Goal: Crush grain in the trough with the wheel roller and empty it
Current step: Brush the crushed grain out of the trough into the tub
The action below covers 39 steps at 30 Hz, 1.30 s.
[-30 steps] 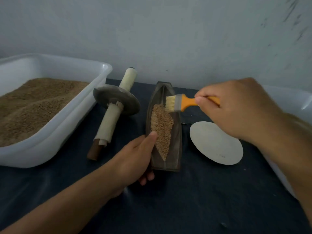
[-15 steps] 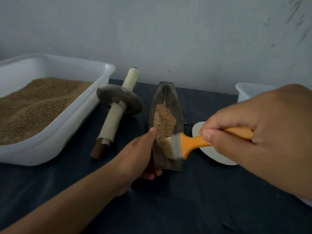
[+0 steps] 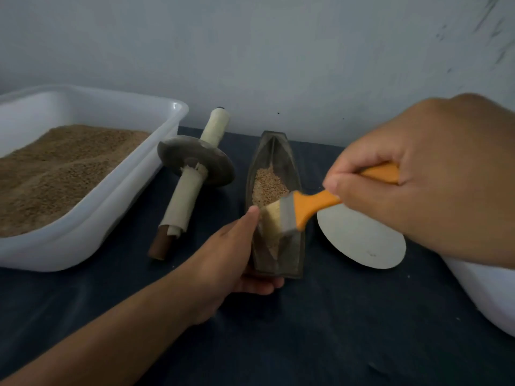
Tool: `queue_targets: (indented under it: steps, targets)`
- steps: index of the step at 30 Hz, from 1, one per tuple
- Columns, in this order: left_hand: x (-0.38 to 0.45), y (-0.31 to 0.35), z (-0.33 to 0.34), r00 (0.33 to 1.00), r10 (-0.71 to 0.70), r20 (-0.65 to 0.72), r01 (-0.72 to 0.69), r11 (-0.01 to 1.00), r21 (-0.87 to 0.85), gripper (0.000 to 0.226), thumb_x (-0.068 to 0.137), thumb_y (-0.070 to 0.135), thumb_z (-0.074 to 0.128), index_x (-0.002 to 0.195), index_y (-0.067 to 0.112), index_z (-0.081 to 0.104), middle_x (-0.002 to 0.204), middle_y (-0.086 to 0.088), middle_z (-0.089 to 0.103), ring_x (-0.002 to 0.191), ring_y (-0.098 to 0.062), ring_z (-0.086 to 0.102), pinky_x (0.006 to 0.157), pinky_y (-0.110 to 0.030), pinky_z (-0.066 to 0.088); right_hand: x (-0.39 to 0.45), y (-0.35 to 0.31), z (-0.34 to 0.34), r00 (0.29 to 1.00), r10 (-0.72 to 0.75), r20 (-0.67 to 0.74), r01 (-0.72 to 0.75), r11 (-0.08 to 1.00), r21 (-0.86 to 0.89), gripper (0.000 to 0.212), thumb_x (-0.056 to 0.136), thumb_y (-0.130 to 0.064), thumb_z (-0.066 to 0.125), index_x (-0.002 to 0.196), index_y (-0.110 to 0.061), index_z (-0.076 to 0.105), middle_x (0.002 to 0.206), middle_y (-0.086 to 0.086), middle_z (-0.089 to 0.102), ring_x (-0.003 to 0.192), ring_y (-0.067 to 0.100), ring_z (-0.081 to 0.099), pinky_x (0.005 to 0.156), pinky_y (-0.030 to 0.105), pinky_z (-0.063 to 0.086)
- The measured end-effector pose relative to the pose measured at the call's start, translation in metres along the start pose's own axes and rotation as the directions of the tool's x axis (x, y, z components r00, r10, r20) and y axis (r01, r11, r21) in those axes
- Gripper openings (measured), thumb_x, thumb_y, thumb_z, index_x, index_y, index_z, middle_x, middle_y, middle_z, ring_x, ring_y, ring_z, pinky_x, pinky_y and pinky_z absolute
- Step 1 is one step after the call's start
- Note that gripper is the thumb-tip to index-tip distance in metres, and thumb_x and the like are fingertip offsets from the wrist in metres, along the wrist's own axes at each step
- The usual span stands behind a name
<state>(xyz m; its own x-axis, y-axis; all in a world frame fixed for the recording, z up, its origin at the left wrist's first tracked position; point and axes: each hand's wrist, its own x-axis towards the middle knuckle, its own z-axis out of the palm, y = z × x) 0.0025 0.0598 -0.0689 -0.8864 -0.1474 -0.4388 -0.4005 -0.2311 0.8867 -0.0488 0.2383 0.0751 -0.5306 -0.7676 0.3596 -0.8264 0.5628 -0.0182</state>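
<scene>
Dark boat-shaped metal trough (image 3: 274, 218) lies on the dark counter (image 3: 320, 330), holding tan grain (image 3: 269, 188). Left hand (image 3: 228, 252) grip curls around its near end; right hand (image 3: 418, 174) grip pinches an orange-handled brush (image 3: 292, 210), bristles in the trough. Disc-wheeled roller (image 3: 195, 168) lies beside.

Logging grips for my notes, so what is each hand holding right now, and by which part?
Right hand grips the brush by its orange handle. Left hand holds the trough by its near left side, thumb on the rim.
</scene>
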Motion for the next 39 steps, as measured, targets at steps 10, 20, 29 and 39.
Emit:
queue_targets:
  steps: [10, 20, 29, 39]
  targets:
    - [-0.001, -0.001, -0.001, 0.999, 0.000, 0.040, 0.002, 1.000, -0.029, 0.060, 0.100, 0.063, 0.034, 0.125, 0.016, 0.062, 0.094, -0.018, 0.076, 0.076, -0.027, 0.074, 0.057, -0.029, 0.055, 0.024, 0.007, 0.024, 0.995, 0.099, 0.025, -0.093, 0.980, -0.175, 0.029, 0.094, -0.037, 0.054, 0.076, -0.026, 0.075, 0.059, -0.004, 0.061, 0.055, 0.011, 0.052, 0.048, 0.025, 0.036]
    - [-0.002, 0.001, -0.001, 1.000, -0.001, 0.020, 0.002, 0.999, -0.042, 0.058, 0.100, 0.063, 0.035, 0.127, 0.018, 0.060, 0.094, -0.016, 0.076, 0.081, -0.029, 0.076, 0.057, -0.029, 0.056, 0.028, 0.004, 0.026, 0.989, 0.116, 0.087, -0.098, 0.978, -0.182, 0.029, 0.096, -0.036, 0.053, 0.079, -0.025, 0.074, 0.060, -0.003, 0.057, 0.055, 0.012, 0.049, 0.048, 0.024, 0.035]
    - [-0.006, 0.005, -0.002, 0.995, 0.002, 0.099, -0.001, 1.000, -0.017, 0.030, 0.098, 0.028, 0.060, 0.125, 0.016, 0.060, 0.098, -0.014, 0.076, 0.085, -0.027, 0.075, 0.059, -0.027, 0.055, 0.016, 0.001, 0.026, 0.994, 0.069, 0.079, -0.053, 0.981, -0.185, 0.034, 0.097, -0.043, 0.047, 0.082, -0.027, 0.074, 0.065, -0.007, 0.061, 0.057, 0.011, 0.052, 0.050, 0.023, 0.038]
    - [0.000, 0.010, 0.002, 0.992, -0.069, 0.109, 0.083, 0.988, -0.127, 0.021, 0.097, 0.017, 0.061, 0.116, 0.010, 0.064, 0.098, -0.014, 0.077, 0.084, -0.024, 0.076, 0.058, -0.026, 0.057, -0.071, 0.053, 0.012, 0.925, 0.377, -0.051, -0.370, 0.922, 0.117, 0.033, 0.099, -0.068, 0.036, 0.107, -0.054, 0.065, 0.072, -0.018, 0.063, 0.058, 0.008, 0.059, 0.052, 0.031, 0.050]
